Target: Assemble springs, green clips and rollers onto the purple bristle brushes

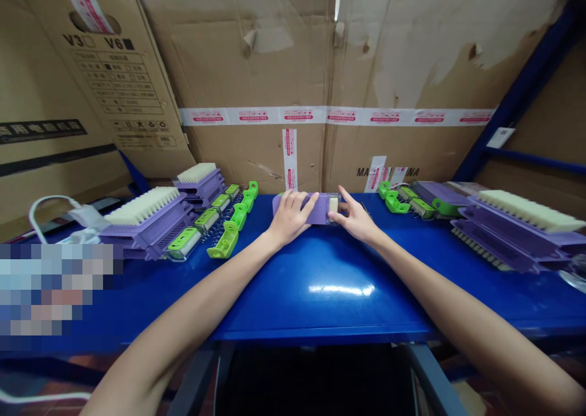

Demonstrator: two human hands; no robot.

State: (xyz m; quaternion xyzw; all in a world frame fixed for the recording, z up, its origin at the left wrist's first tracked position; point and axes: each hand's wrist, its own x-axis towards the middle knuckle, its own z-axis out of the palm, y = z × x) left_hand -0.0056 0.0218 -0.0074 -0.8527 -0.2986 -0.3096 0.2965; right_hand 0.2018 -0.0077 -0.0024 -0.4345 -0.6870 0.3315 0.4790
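Note:
On the blue table lies a flat purple plastic piece (317, 212) with a clear end that has a cream block (333, 205) inside. My left hand (287, 218) is over the purple part, its fingers across the top and closed on it. At the clear end, my right hand (358, 218) pinches with the thumb at the near side. Its index finger points up and away, and its other fingers are partly hidden behind the piece. A dark thin item shows beside the right hand, too small to name.
Stacked purple plastic parts with cream bristle-like tops (141, 205) stand at left, more purple parts (526, 211) at right. Bright green brackets (224, 240) and green-topped clear pieces (184, 243) line the left; more green brackets (396, 204) sit right. Cardboard (256, 68) walls the back.

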